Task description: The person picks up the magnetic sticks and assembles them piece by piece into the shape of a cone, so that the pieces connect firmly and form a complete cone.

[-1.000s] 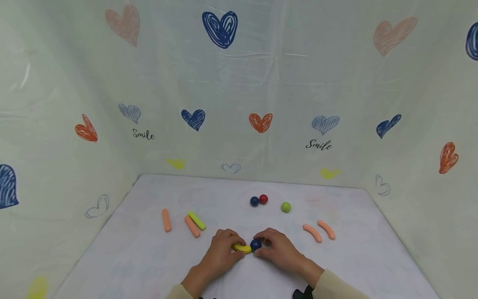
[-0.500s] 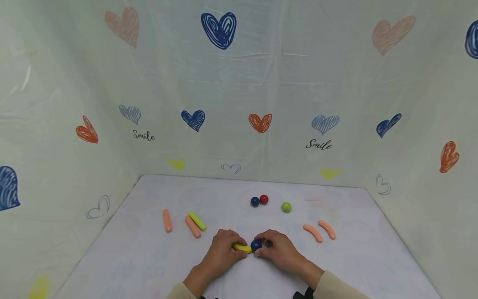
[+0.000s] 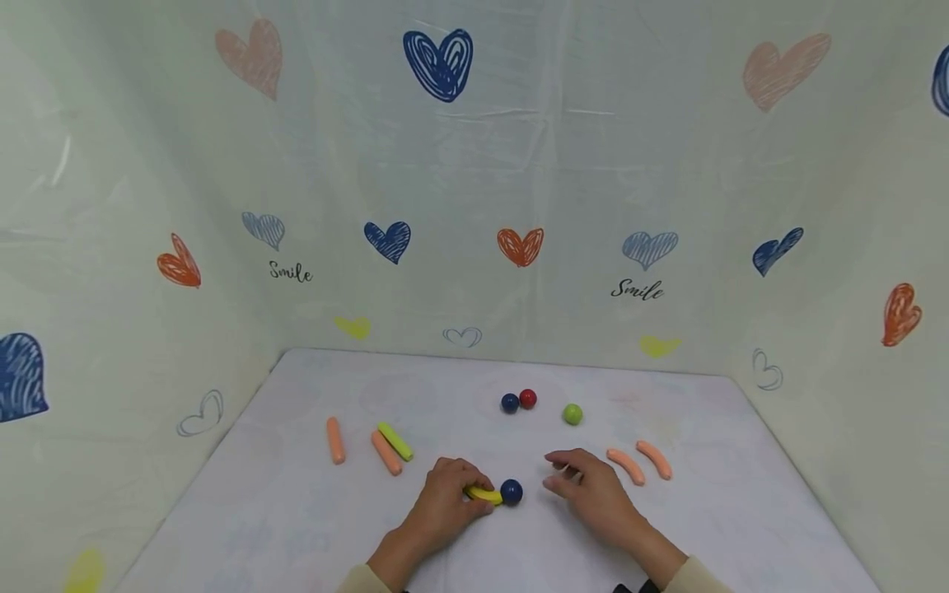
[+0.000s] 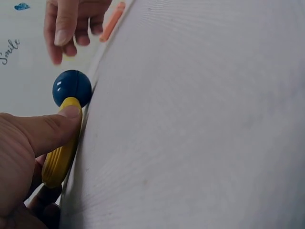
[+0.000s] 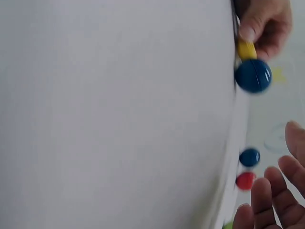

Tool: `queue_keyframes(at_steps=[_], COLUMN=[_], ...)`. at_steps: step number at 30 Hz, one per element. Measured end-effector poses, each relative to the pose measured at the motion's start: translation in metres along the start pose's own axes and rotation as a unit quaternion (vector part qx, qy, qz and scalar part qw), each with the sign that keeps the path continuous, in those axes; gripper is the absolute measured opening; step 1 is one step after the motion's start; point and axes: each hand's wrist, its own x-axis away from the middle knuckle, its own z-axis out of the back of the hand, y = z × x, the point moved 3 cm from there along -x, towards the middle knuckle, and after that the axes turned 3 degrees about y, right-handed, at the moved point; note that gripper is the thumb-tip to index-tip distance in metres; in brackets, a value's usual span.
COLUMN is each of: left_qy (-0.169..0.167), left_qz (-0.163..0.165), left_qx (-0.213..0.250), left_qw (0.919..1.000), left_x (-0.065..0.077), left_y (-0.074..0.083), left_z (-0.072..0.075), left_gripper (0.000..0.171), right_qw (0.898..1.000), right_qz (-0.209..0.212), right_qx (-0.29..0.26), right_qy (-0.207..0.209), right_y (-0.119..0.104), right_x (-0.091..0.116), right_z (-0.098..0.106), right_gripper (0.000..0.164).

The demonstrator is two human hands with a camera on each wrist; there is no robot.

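Note:
My left hand (image 3: 443, 501) pinches a curved yellow stick (image 3: 485, 496) at the near middle of the white table. A navy blue ball (image 3: 511, 492) touches the stick's right end. In the left wrist view, the left thumb lies over the ridged yellow stick (image 4: 61, 157), close to the blue ball (image 4: 72, 89). My right hand (image 3: 593, 494) is apart from the ball, to its right. Its fingers are spread and relaxed, and they hold nothing.
Farther back sit another blue ball (image 3: 510, 403), a red ball (image 3: 528, 399) and a green ball (image 3: 572, 413). Two curved orange sticks (image 3: 626, 466) lie right of the right hand. At left are straight orange sticks (image 3: 336, 441) and a green stick (image 3: 395, 441).
My right hand has let go of the blue ball and moved to the right, its fingers spreading. The left hand keeps its pinch on the yellow stick, and the ball stays against the stick's end.

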Motion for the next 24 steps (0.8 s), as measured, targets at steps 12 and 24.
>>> queue_keyframes(at_steps=[12, 24], left_qy=[-0.001, -0.004], left_qz=[-0.002, -0.005], left_qx=[0.01, 0.008], left_qw=[1.0, 0.9999], left_x=[0.001, -0.001], left_y=[-0.002, -0.003], left_z=[0.001, 0.001], left_gripper=[0.013, 0.013], right_qw=[0.989, 0.991], right_qz=[-0.065, -0.076], right_qx=[0.053, 0.061], right_qy=[0.123, 0.096], right_y=[0.044, 0.054], right_x=[0.014, 0.011], right_z=[0.063, 0.059], right_gripper=[0.05, 0.053])
